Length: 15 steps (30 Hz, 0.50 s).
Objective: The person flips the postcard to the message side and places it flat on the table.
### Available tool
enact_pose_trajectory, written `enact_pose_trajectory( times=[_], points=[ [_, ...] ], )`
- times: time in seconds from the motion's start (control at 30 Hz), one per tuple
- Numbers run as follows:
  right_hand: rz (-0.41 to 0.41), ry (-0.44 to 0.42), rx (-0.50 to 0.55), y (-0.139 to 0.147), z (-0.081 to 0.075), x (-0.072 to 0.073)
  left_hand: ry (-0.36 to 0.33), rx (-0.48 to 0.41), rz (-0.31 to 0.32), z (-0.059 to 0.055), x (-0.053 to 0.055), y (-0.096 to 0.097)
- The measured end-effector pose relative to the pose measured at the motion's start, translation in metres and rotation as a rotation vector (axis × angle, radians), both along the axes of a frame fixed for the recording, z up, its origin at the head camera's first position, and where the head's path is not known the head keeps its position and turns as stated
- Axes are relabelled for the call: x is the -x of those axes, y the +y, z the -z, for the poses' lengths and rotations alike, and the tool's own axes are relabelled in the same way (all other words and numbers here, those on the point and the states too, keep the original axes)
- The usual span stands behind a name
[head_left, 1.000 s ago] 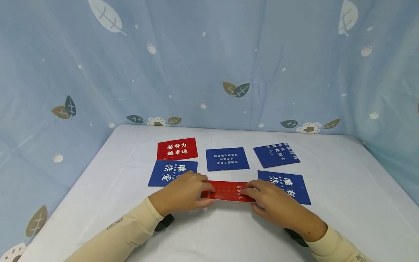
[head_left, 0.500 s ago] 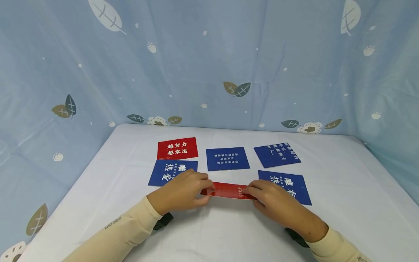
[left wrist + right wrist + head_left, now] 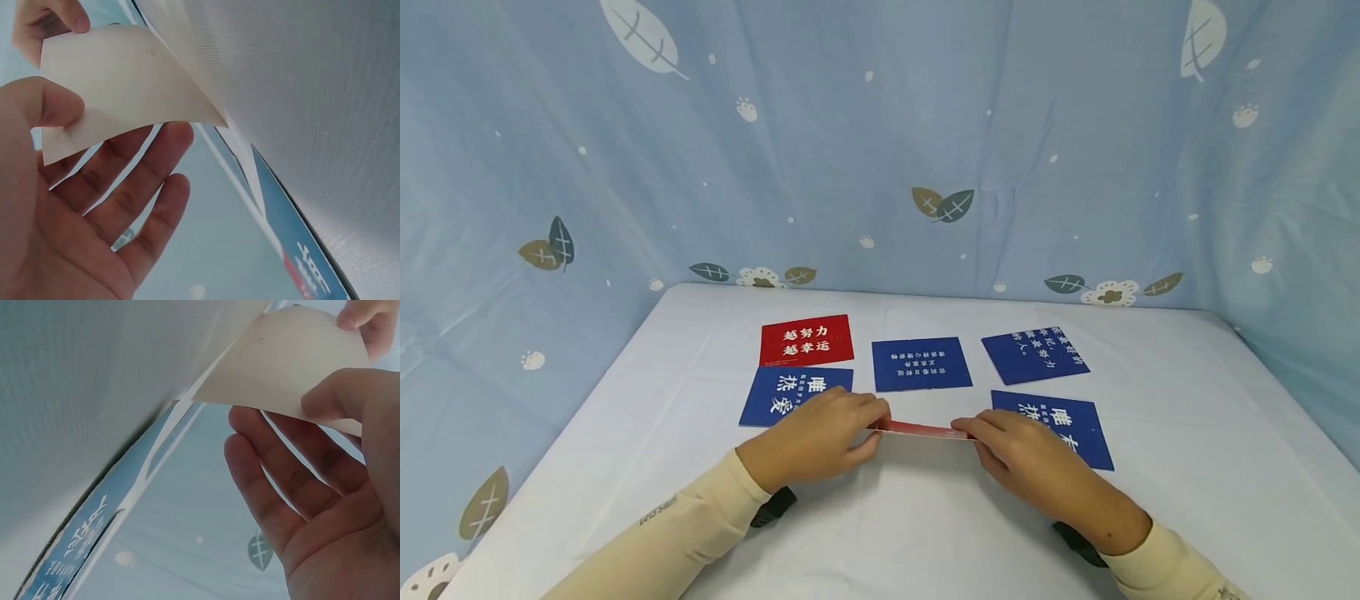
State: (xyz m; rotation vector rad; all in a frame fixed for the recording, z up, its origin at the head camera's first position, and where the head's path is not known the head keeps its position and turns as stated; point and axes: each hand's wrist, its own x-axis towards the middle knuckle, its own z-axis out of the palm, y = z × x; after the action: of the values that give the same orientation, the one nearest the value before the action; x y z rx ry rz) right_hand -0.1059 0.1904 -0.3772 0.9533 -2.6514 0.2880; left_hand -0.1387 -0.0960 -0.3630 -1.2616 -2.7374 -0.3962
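1. Head view: the held card (image 3: 925,430), nearly edge-on, shows a thin red strip over the middle of the table (image 3: 910,533).
2. Left hand (image 3: 816,437): clamped on the card's left end.
3. Right hand (image 3: 1033,462): clamped on its right end.
4. Wrist views: the card's pale back, slightly bowed; whether its lower edge touches the table cannot be told.
5. Toward the table's back-left corner: a red card (image 3: 807,340), with the left blue card (image 3: 775,398) just in front, partly hidden by the left hand.
6. Along the back edge, rightward: the middle blue card (image 3: 921,364), then the skewed blue card (image 3: 1035,356).
7. Partly behind the right hand: the front blue card (image 3: 1078,425).
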Motion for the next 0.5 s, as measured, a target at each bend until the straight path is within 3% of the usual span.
enact_pose_trajectory(
  times=[0.5],
  points=[
    [-0.032,0.032,0.039,-0.0004,-0.0013,0.0005,-0.020,-0.014,-0.027,-0.0007,0.0011,0.0000]
  ],
)
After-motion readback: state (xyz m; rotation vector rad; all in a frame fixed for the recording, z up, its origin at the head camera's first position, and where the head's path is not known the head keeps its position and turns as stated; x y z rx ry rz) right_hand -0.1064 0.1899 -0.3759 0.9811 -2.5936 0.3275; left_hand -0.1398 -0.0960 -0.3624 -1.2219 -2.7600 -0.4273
